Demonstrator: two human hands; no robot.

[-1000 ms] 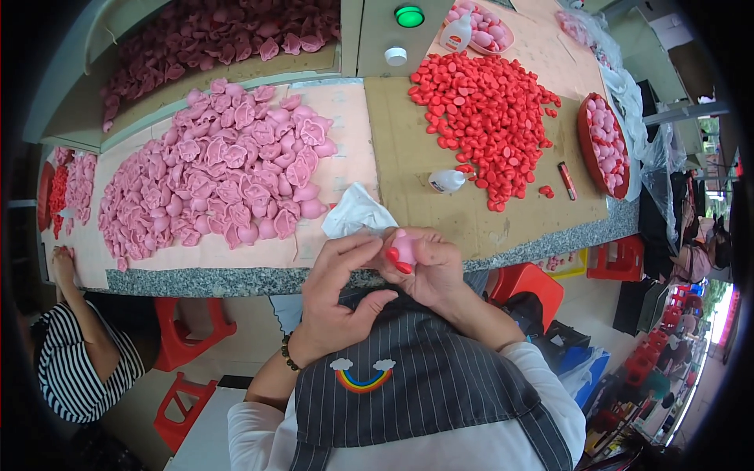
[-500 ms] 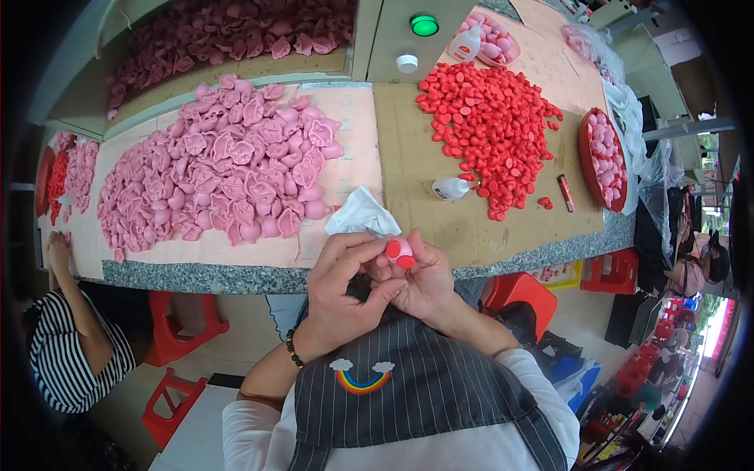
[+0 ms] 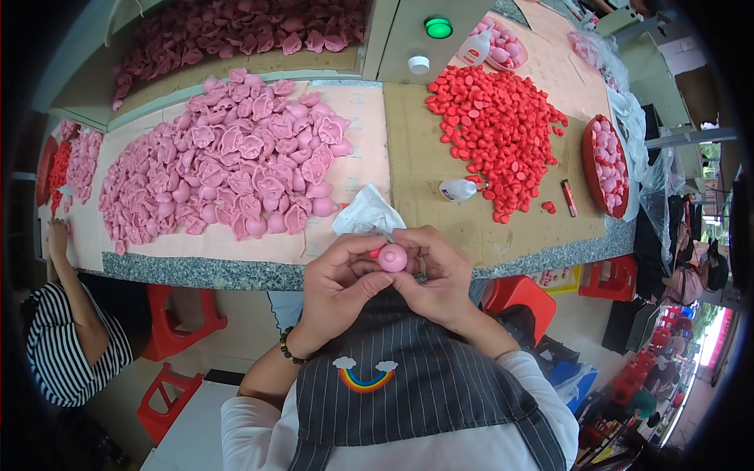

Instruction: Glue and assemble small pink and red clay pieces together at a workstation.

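Observation:
Between the fingertips of both hands, just off the table's front edge, is a small round pink plastic piece [image 3: 393, 258] with a red part showing at its left. My left hand [image 3: 343, 276] pinches it from the left, my right hand [image 3: 433, 275] from the right. A crumpled white cloth [image 3: 367, 211] lies on the table right beyond my fingers. Left of it spreads a big heap of pink shell-like pieces [image 3: 228, 157]. To the right is a pile of small red pieces [image 3: 499, 133], with a small white bottle [image 3: 458, 189] lying at its near side.
A red bowl of pink pieces [image 3: 589, 166] stands at the right, near a red marker-like stick [image 3: 569, 198]. Behind are another white bottle [image 3: 474, 49] and a grey box with a green button [image 3: 438, 28]. A co-worker's hand [image 3: 58, 238] is at far left. Red stools [image 3: 521, 304] stand below.
The pink piece has been turned in my fingers: its red ends faced up before, and now its round pink side shows. Both hands stay around it.

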